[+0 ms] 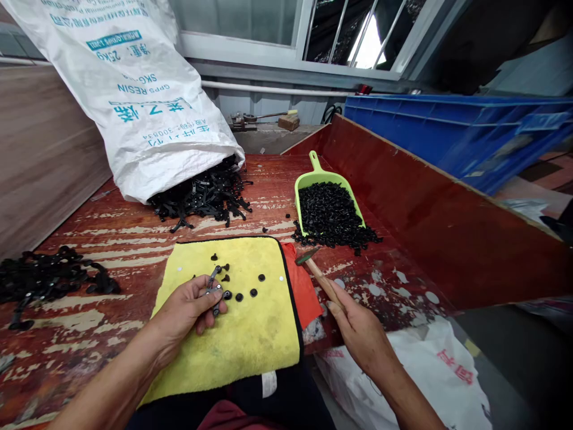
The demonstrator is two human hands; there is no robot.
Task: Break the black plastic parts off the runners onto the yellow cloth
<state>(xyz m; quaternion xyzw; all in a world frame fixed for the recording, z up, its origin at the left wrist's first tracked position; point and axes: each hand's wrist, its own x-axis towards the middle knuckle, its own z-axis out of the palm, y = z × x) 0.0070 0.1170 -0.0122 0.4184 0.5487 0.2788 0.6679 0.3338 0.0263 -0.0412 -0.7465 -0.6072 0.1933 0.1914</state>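
My left hand [190, 307] rests on a yellow cloth [250, 334], its fingers closed on a small black metal strip part [213, 285] that it presses against the cloth. Several small black round caps [253, 292] lie loose on the cloth beside it. My right hand [358, 328] is closed round the wooden handle of a small hammer [319, 276], whose dark head points left at the cloth's right edge, just above the table.
A green scoop [313, 179] full of small black caps sits behind the cloth. A white resin sack [134, 95] spills black strip parts [201, 197] at the back. Another black pile [45, 278] lies left. Red boards [425, 209] wall the worn table; a blue crate [456, 131] stands beyond.
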